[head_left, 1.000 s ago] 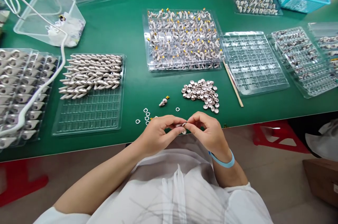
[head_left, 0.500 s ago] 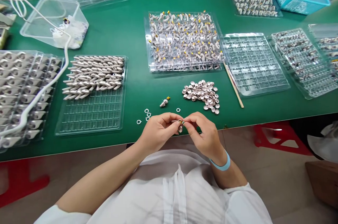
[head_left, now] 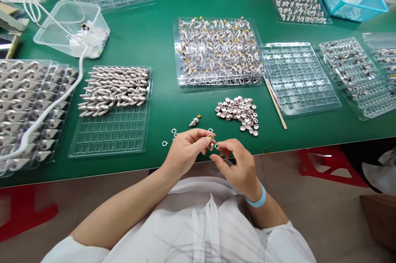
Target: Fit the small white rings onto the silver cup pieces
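My left hand [head_left: 185, 151] pinches a small metallic earphone-like part [head_left: 211, 145] with a gold-coloured ring at its top. A small white ring [head_left: 216, 146] is at the index fingertip of my right hand [head_left: 239, 164], close beside that part. The thumb and index finger of this hand are apart; whether the ring clings to the fingertip I cannot tell. Beyond my hands lies a similar grey part [head_left: 194, 122] with a yellow tab. Several loose white rings [head_left: 165, 143] are near my left hand, and a pile of small metallic caps [head_left: 237, 111] lies further right.
A tray of curved parts with yellow tabs [head_left: 218, 81] stands ahead. To the left are a half-filled tray of silvery pieces [head_left: 108, 139], a clear tub [head_left: 46, 34] and a white cable [head_left: 46, 110]. On the right, a wooden stick [head_left: 276, 106] lies beside a clear tray [head_left: 305, 83].
My right thumb has come away from the part in my left hand, and the right fingers have spread. The white ring now shows at the right index fingertip. The view has shifted slightly.
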Action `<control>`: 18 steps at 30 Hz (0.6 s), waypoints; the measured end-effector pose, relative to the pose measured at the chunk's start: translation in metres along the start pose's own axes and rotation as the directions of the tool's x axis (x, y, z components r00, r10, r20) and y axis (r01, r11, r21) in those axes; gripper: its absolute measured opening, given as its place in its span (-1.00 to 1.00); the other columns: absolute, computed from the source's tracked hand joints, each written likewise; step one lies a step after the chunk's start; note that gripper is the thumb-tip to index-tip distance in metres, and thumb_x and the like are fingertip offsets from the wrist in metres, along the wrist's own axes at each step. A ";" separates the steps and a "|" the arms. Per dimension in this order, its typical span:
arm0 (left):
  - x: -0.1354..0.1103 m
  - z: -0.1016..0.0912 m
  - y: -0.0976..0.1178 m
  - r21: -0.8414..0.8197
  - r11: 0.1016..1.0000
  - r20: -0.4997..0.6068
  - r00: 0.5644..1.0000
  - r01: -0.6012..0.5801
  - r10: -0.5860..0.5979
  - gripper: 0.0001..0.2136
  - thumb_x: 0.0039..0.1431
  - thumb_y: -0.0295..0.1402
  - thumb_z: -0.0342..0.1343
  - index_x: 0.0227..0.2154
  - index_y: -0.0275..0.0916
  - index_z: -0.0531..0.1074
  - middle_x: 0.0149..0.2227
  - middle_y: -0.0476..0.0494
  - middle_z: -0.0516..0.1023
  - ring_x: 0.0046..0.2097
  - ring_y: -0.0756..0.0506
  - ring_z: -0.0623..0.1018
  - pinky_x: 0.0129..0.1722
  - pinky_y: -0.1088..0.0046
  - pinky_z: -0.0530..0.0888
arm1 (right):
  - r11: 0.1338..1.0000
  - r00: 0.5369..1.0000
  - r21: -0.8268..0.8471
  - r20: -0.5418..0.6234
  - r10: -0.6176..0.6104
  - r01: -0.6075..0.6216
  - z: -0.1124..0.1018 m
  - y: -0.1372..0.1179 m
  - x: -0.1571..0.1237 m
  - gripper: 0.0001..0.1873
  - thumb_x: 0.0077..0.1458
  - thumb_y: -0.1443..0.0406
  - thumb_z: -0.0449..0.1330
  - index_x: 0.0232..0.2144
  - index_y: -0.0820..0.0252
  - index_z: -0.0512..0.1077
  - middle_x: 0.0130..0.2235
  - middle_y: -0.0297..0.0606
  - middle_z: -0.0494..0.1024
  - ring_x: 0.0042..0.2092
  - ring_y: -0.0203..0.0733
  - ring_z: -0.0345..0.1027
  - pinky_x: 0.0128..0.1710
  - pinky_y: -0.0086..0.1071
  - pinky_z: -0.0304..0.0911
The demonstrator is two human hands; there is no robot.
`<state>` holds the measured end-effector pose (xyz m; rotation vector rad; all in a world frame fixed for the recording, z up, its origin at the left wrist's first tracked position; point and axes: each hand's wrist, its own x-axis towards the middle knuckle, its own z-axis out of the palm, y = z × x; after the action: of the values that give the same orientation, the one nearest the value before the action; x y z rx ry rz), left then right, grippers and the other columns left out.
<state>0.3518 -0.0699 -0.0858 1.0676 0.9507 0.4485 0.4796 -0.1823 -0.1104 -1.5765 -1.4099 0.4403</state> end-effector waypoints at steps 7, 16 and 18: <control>-0.001 0.006 -0.001 -0.038 0.999 -0.046 0.999 0.008 -0.009 -0.80 0.05 -0.29 0.27 -0.32 -0.33 0.56 -0.41 -0.11 0.62 -0.38 -0.02 0.55 -0.35 0.50 0.50 | 0.997 0.989 -0.076 -0.149 -0.019 0.007 0.018 0.000 -0.002 -0.74 0.14 0.38 0.28 -0.16 0.07 0.31 -0.27 -0.28 0.54 -0.32 -0.24 0.43 -0.33 -0.36 0.37; -0.002 0.001 0.003 0.090 0.996 0.005 1.000 0.013 -0.014 -0.82 0.03 -0.31 0.23 -0.35 -0.31 0.57 -0.43 -0.06 0.59 -0.45 0.02 0.49 -0.39 0.51 0.50 | 0.990 0.997 0.136 -0.056 0.052 -0.044 0.002 0.000 0.004 -0.82 0.20 0.42 0.17 -0.16 0.08 0.43 -0.24 -0.23 0.54 -0.23 -0.19 0.45 -0.28 -0.31 0.41; -0.002 0.000 0.006 0.116 0.993 0.054 0.998 0.016 -0.023 -0.83 0.03 -0.31 0.21 -0.36 -0.30 0.57 -0.45 -0.05 0.58 -0.47 0.02 0.47 -0.42 0.52 0.49 | 0.964 0.996 0.252 0.019 0.087 -0.089 -0.004 0.001 0.006 -0.83 0.21 0.41 0.18 -0.17 0.08 0.46 -0.24 -0.24 0.53 -0.21 -0.19 0.45 -0.26 -0.31 0.40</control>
<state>0.3514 -0.0690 -0.0797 1.1684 0.9459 0.3494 0.4852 -0.1787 -0.1077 -1.4330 -1.2385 0.6541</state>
